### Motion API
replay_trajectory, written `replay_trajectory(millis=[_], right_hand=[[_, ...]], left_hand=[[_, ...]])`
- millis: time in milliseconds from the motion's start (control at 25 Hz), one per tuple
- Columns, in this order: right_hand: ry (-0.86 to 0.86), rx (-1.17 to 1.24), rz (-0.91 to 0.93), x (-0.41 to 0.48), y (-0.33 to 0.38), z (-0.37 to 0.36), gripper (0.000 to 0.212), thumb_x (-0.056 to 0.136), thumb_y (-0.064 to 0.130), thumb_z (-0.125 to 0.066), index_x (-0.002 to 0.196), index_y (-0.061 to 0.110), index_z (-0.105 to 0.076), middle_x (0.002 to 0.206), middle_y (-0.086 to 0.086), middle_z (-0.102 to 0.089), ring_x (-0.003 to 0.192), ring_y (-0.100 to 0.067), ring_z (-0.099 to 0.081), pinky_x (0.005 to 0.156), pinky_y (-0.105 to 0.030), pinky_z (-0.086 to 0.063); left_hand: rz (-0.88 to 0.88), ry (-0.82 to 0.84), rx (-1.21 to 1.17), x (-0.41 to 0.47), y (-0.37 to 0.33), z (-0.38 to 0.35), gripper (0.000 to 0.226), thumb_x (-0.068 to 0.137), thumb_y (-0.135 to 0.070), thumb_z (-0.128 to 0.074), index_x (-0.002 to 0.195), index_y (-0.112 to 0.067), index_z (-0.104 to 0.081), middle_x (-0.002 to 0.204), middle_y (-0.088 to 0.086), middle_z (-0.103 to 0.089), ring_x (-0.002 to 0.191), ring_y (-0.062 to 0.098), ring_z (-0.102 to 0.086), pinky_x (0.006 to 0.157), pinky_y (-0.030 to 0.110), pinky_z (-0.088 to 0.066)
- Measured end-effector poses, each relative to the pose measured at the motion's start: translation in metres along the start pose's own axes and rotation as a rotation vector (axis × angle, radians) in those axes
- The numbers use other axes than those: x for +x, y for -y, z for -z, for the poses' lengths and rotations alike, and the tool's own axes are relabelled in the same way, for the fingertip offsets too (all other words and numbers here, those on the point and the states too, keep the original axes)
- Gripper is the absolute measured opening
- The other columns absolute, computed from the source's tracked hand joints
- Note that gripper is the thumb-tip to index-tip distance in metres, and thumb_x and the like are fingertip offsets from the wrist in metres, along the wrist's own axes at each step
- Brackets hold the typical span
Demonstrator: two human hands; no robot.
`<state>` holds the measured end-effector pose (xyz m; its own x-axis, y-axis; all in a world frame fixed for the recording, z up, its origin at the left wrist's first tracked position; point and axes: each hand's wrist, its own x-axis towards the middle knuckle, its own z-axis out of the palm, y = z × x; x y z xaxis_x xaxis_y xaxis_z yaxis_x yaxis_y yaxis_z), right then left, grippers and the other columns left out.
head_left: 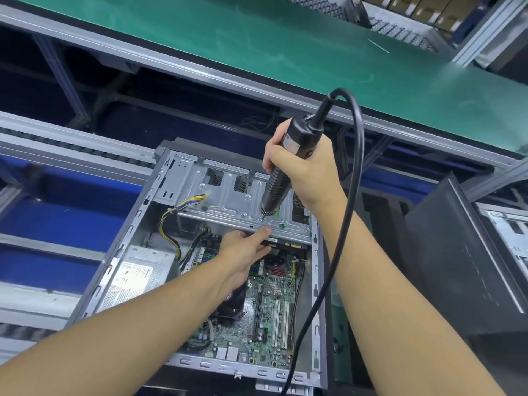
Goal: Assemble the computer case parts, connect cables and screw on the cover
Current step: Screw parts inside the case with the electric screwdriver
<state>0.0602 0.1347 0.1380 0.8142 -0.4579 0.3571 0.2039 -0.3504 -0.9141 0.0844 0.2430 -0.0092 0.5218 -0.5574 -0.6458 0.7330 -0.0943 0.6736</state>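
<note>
Head view: electric screwdriver (pixel 274 185) near-upright, bit down on drive cage (pixel 228 201)

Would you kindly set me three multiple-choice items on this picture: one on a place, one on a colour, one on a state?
1. Where is the screwdriver's tip?
A. on the cage
B. on the power supply
C. on the motherboard
2. What colour is the belt?
A. red
B. green
C. yellow
3. How is the right hand?
A. open
B. gripping the screwdriver
C. holding a cover
Answers: 1 A, the tip meets a screw on the cage; 2 B, it is plainly green; 3 B, it curls round the screwdriver.
</note>
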Motion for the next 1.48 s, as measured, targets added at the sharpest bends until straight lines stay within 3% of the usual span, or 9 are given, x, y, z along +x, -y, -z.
replay_trajectory(millis=[120, 320, 560, 960, 1040, 1160, 1320, 1480], right_hand=[[-0.021, 0.024, -0.021, -0.001, -0.001, 0.006, 0.013, 0.082, 0.002, -0.058, 0.079, 0.015, -0.059, 0.066, -0.011, -0.062, 0.063, -0.022, -0.060, 0.065, -0.033, -0.053], [-0.029, -0.072, -0.032, -0.001, -0.001, 0.004, 0.009, 0.082, 0.004, -0.059, 0.076, 0.012, -0.059, 0.067, -0.006, -0.066, 0.065, -0.019, -0.062, 0.067, -0.030, -0.054], [0.015, 0.009, -0.052, -0.005, 0.004, 0.003, 0.023, 0.087, -0.003, -0.055, 0.080, 0.018, -0.063, 0.080, -0.005, -0.071, 0.072, -0.019, -0.067, 0.069, -0.035, -0.058], [-0.110, 0.095, -0.010, -0.005, 0.005, 0.013, 0.014, 0.082, -0.008, -0.059, 0.083, 0.005, -0.058, 0.072, -0.013, -0.061, 0.064, -0.025, -0.057, 0.065, -0.040, -0.053], [-0.145, 0.093, 0.032, -0.005, 0.008, 0.019, 0.014, 0.081, -0.008, -0.059, 0.082, 0.006, -0.058, 0.071, -0.013, -0.059, 0.063, -0.026, -0.055, 0.065, -0.040, -0.052], [-0.177, 0.102, 0.056, -0.009, 0.011, 0.030, 0.017, 0.080, -0.005, -0.060, 0.081, 0.012, -0.060, 0.071, -0.012, -0.059, 0.064, -0.026, -0.055, 0.065, -0.040, -0.052], [-0.206, 0.106, 0.051, -0.024, 0.008, 0.040, 0.018, 0.080, -0.001, -0.062, 0.080, 0.016, -0.062, 0.070, -0.014, -0.059, 0.064, -0.027, -0.055, 0.066, -0.040, -0.051], [-0.239, 0.126, 0.051, -0.040, 0.010, 0.056, 0.024, 0.080, -0.001, -0.061, 0.077, 0.022, -0.063, 0.069, -0.013, -0.059, 0.064, -0.029, -0.054, 0.067, -0.040, -0.051]], left_hand=[[0.008, 0.004, -0.004, 0.001, -0.001, 0.000, 0.042, 0.080, -0.014, -0.080, 0.102, 0.001, -0.048, 0.108, 0.018, -0.058, 0.088, 0.023, -0.067, 0.095, 0.040, -0.055], [0.019, 0.000, -0.029, 0.002, 0.000, 0.000, 0.073, 0.079, -0.015, -0.081, 0.133, 0.006, -0.036, 0.103, 0.015, -0.057, 0.084, 0.022, -0.068, 0.100, 0.043, -0.051], [0.025, 0.021, -0.049, 0.002, -0.001, 0.001, 0.081, 0.079, -0.013, -0.081, 0.140, 0.007, -0.031, 0.108, 0.019, -0.057, 0.090, 0.023, -0.067, 0.098, 0.041, -0.053], [0.073, 0.050, -0.049, 0.002, -0.002, 0.002, 0.090, 0.080, -0.017, -0.081, 0.147, 0.002, -0.022, 0.100, 0.016, -0.055, 0.088, 0.019, -0.065, 0.105, 0.043, -0.048], [0.077, 0.043, -0.024, 0.004, -0.003, 0.001, 0.066, 0.083, -0.021, -0.077, 0.132, 0.004, -0.040, 0.096, 0.012, -0.057, 0.085, 0.017, -0.064, 0.103, 0.042, -0.049], [0.059, 0.002, -0.025, 0.008, -0.006, -0.004, 0.040, 0.083, -0.026, -0.075, 0.106, 0.002, -0.057, 0.092, 0.009, -0.069, 0.086, 0.023, -0.070, 0.088, 0.037, -0.058], [0.039, -0.115, 0.014, 0.011, -0.005, -0.010, 0.035, 0.080, -0.027, -0.075, 0.099, -0.001, -0.060, 0.094, 0.011, -0.070, 0.084, 0.024, -0.069, 0.070, 0.032, -0.061], [-0.012, -0.173, 0.052, 0.012, -0.002, -0.014, 0.037, 0.079, -0.029, -0.075, 0.094, -0.002, -0.055, 0.097, 0.011, -0.063, 0.086, 0.022, -0.065, 0.067, 0.031, -0.061]])
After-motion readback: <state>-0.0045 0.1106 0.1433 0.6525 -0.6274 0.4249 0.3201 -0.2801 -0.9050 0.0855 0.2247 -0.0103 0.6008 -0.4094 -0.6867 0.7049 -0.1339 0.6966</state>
